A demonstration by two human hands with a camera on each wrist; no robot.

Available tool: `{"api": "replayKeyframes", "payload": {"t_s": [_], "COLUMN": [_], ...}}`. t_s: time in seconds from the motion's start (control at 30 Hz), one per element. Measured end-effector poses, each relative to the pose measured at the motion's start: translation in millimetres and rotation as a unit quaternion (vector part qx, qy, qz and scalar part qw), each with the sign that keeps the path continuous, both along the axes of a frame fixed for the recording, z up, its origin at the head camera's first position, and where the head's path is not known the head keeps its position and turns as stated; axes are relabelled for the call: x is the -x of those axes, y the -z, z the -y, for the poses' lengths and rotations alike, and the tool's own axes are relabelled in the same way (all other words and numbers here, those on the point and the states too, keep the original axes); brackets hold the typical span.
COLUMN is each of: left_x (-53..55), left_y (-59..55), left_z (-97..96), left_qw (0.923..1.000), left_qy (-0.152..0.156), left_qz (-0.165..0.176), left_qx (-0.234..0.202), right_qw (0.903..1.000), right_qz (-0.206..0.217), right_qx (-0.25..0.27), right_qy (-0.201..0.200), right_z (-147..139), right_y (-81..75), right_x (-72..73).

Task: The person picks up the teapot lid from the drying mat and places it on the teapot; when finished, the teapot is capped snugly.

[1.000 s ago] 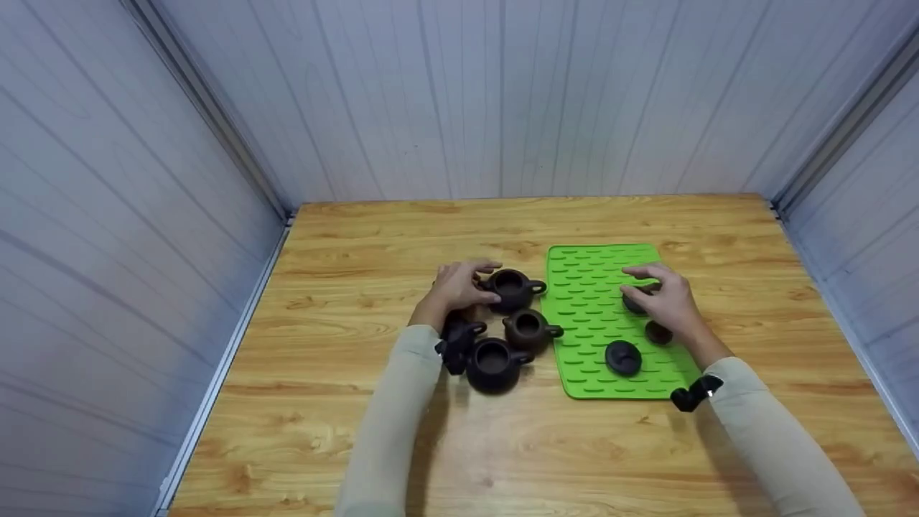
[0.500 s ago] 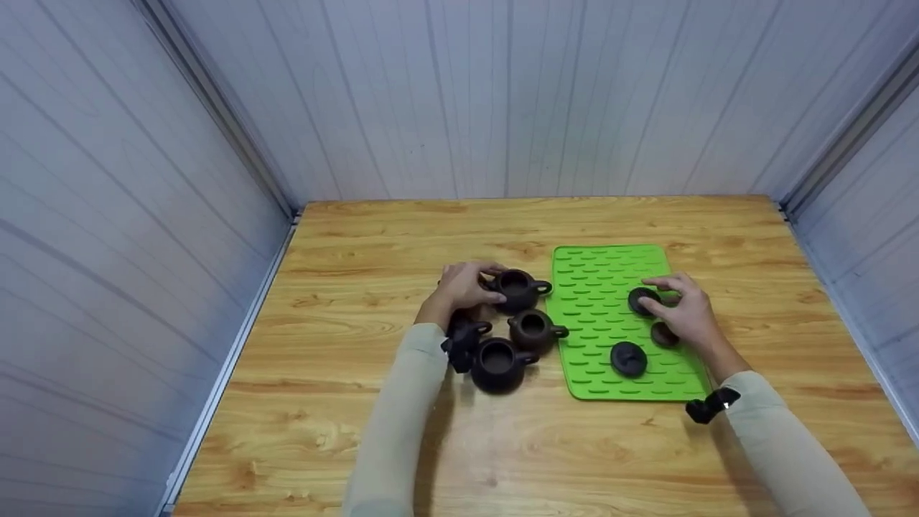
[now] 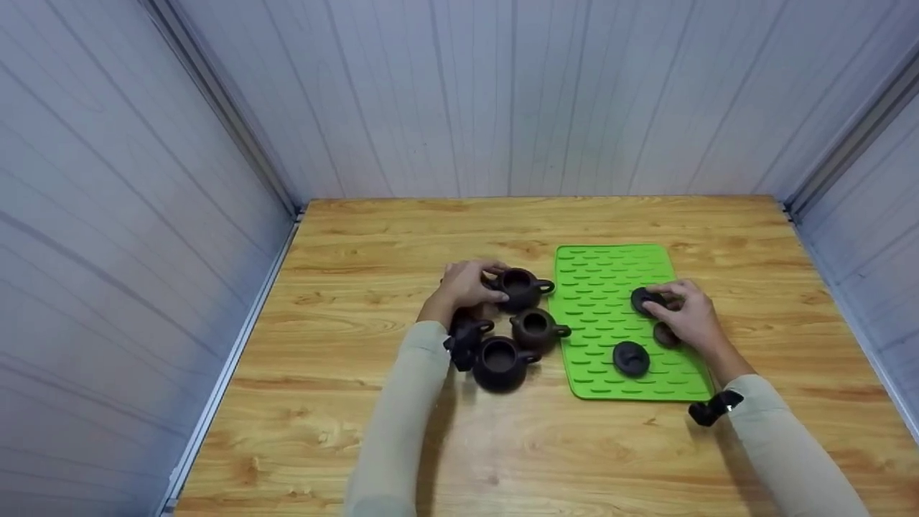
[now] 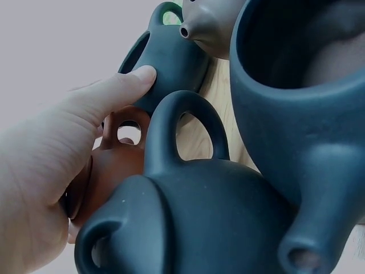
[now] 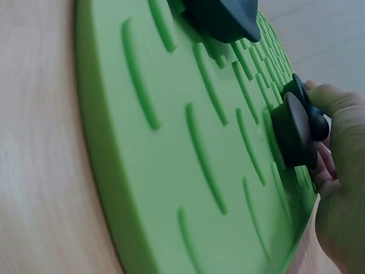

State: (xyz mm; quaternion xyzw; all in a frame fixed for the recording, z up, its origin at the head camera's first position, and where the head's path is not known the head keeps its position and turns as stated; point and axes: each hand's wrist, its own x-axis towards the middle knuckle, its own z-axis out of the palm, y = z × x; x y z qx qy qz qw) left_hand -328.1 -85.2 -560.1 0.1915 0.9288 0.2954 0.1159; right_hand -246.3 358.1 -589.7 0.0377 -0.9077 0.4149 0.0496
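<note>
My left hand (image 3: pixel 468 285) holds the farthest dark open teapot (image 3: pixel 528 298), its thumb pressed to the near side; its other fingers are partly hidden. Below that hand sit a lidded dark teapot (image 4: pixel 228 200) and a reddish-brown lidded teapot (image 4: pixel 117 168). A brown open teapot (image 3: pixel 537 337) and another dark open teapot (image 3: pixel 500 375) stand close by. At the right, my right hand (image 3: pixel 688 314) pinches a dark teapot lid (image 3: pixel 640 302) on the green mat (image 3: pixel 596 273). Nearer me on the mat lie a brown lid (image 3: pixel 666 335) and a black lid (image 3: pixel 631 359).
All of this rests on a wood-grain table (image 3: pixel 402 230). Pale panel walls (image 3: pixel 474 100) enclose it at the back and both sides. Teapots crowd together along the mat's left edge, their handles pointing right.
My right hand has come down and its fingers have closed on the dark lid. The left hand stays at the far teapot. The head view has shifted slightly.
</note>
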Motion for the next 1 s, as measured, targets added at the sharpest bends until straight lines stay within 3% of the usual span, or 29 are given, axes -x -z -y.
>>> {"api": "replayKeyframes", "payload": {"t_s": [0.17, 0.2, 0.93, 0.97, 1.0], "left_x": [0.3, -5.9, -6.8, 0.6, 2.5], "left_y": [0.5, -9.5, -9.3, 1.6, 3.5], "left_z": [-0.2, -2.3, -0.8, 0.8, 1.4], "left_qw": [0.9999, 0.9999, 0.9999, 1.0, 1.0], "left_qy": [0.001, -0.003, -0.008, -0.005, -0.004], "left_qz": [0.01, 0.015, 0.007, 0.004, 0.007], "left_qx": [-0.004, -0.002, 0.0, 0.0, 0.0], "right_qw": [0.9998, 0.9998, 0.9996, 0.9995, 0.9995], "right_qz": [-0.003, -0.003, -0.003, -0.004, -0.005], "right_qx": [0.017, 0.019, 0.028, 0.03, 0.032], "right_qy": [-0.002, -0.002, 0.009, 0.007, 0.006], "right_z": [-1, -1, 6, 7, 8], "right_y": [1.0, 0.9, -3.2, -3.8, -4.2], "right_x": [-0.1, -0.1, 4.1, 4.4, 4.8]}}
